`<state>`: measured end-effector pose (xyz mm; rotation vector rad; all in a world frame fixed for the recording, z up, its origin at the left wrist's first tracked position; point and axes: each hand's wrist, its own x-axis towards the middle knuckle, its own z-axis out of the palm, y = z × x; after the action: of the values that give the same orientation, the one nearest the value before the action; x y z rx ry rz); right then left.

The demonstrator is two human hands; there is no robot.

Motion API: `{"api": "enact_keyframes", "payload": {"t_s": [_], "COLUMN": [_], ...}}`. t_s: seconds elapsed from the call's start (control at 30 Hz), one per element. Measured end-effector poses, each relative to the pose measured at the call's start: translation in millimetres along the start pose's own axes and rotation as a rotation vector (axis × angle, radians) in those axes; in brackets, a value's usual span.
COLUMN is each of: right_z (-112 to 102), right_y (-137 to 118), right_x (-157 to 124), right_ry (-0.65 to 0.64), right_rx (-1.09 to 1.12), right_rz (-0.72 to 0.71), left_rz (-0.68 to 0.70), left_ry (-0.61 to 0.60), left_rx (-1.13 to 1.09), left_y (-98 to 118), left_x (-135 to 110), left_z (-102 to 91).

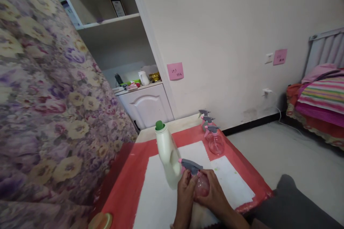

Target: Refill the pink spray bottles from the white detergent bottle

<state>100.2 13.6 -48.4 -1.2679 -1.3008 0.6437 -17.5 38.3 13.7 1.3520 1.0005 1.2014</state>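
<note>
Pink spray bottle (202,185), half hidden, clamped between left hand (185,188) and right hand (215,194).

Pink sticky note (175,71) on wall (228,25): handwritten "243", second line unclear. Other pink note (280,57): illegible.

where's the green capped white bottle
Head view: the tall white plastic bottle with green cap stands on the white paper sheet, just left of the held pink clear spray bottle.
</note>
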Motion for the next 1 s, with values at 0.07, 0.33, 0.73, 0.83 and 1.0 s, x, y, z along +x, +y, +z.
{"api": "enact_keyframes", "payload": {"t_s": [0.07, 0.33, 0.73, 0.83, 1.0], "right_z": [5.0, -3.2, -6.5, -6.7, -6.1], "right_y": [2.4, -0.7, -7.2, -4.8, -1.5], "right_x": [-1.7, -4.1, -1.4, -1.5, -2.0], "right_ry": [0.049, -0.091, -0.113, -0.125, -0.118], "right_rx": [-0.047, 0.076, 0.058, 0.051, 0.043], "right_rz": [-0.013, 0.061, 0.086, 0.085, 0.068], "left_rz": [0.001, 0.023, 0.012, 0.015, 0.065], "left_ry": [0.037, -0.081, 0.099, 0.117, 0.121], "left_rx": [0.011, 0.005, -0.118, -0.121, -0.113], "left_y": [-3.5, 5.6, 41.7, 55.3, 70.2], "left_x": [0.6, 2.2, -6.6, -9.1, -12.6], "left_z": [0.8, -1.9, 6.3, 3.0, -0.8]}}
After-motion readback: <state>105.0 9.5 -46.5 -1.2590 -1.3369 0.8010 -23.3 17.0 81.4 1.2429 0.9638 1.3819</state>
